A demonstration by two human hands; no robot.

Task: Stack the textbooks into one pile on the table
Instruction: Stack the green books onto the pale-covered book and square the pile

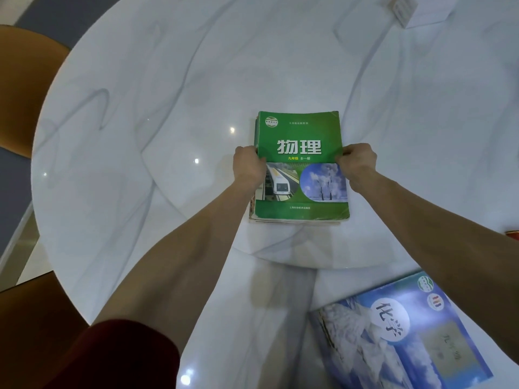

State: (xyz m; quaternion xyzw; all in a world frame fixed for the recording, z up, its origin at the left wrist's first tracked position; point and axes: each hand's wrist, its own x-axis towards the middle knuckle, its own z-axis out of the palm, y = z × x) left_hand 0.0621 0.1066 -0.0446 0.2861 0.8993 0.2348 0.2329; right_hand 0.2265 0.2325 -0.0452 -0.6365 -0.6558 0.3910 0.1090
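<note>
Head view: a green physics textbook [302, 167] sits on top of a small pile [254, 211] on the raised round turntable of the white marbled table [140, 136]. Edges of the books beneath peek out along its left and near sides, so the pile is not quite square. A blue chemistry textbook [398, 335] lies apart, near the table's front edge at lower right, not yet stacked.

The risk, as I judge it, is twofold: pressing unevenly on one side could skew the green book further or slide the lower books, and a sideways shove might rotate the turntable and carry the pile off line.

Left hand [250, 167] is curled closed on the green book's left edge, fingers wrapped under and hidden. Right hand [358, 160] pinches the right edge, thumb over the cover. Both clamp the same book at mid-height.
</note>
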